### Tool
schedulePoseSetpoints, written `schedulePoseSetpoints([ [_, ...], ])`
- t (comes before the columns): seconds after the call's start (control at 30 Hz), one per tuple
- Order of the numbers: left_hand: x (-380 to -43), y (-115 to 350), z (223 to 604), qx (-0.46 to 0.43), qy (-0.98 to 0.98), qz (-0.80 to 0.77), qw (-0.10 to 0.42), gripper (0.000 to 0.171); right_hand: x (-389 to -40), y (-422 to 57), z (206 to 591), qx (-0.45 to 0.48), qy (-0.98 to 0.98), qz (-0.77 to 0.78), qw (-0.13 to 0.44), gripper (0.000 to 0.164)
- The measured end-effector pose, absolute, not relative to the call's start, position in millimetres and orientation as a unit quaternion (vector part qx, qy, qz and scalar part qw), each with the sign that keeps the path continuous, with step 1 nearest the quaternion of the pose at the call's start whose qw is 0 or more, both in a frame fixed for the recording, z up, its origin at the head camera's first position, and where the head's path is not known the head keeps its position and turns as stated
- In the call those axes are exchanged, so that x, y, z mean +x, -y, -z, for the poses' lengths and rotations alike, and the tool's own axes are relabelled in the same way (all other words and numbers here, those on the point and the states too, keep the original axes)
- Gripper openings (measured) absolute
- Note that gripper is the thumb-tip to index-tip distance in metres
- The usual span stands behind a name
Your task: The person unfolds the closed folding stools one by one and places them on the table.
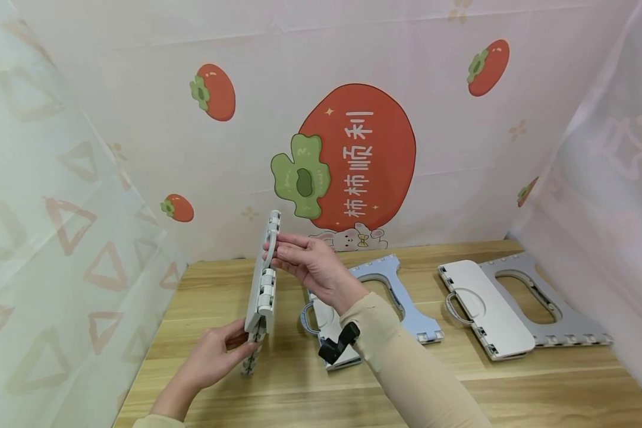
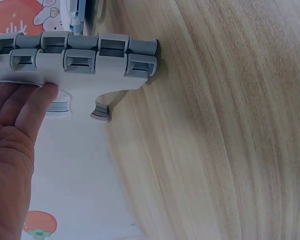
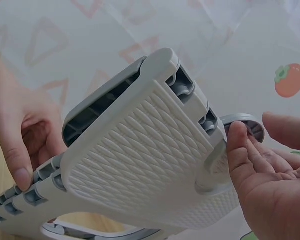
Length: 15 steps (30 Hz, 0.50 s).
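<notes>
A white-and-grey folding stool (image 1: 266,294) stands on edge at the left of the table, with its narrow hinged side towards me. My left hand (image 1: 214,351) grips its lower panel, thumb on the near side; in the left wrist view its fingers lie flat along the panel below a row of hinges (image 2: 80,60). Higher up, my right hand (image 1: 318,267) holds the small carrying handle (image 1: 271,249) between fingers and thumb. The right wrist view shows the textured seat (image 3: 140,145), with the handle (image 3: 240,118) swung out from its edge.
Behind my right forearm lies a blue-and-white folding stool (image 1: 414,321), partly covered by the arm. A grey-and-white one (image 1: 481,315) lies at the right. A printed cloth (image 1: 235,154) hangs at the back of the wooden table (image 1: 208,297), and sheets hang on both sides.
</notes>
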State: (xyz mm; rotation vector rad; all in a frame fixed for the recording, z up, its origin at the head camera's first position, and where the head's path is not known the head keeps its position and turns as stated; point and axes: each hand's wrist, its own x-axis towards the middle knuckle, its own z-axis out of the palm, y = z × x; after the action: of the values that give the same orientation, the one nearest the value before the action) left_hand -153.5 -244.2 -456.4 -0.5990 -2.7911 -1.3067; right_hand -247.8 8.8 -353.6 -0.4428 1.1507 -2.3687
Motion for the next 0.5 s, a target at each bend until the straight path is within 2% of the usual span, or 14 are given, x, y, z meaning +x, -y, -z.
schedulePoseSetpoints([
  [0.5,-153.6,240.9,458.3,-0.167,0.875,0.455,-0.009,0.050,-243.4,-3.4,354.0,-0.175,-0.394,0.871,0.238,0.048],
])
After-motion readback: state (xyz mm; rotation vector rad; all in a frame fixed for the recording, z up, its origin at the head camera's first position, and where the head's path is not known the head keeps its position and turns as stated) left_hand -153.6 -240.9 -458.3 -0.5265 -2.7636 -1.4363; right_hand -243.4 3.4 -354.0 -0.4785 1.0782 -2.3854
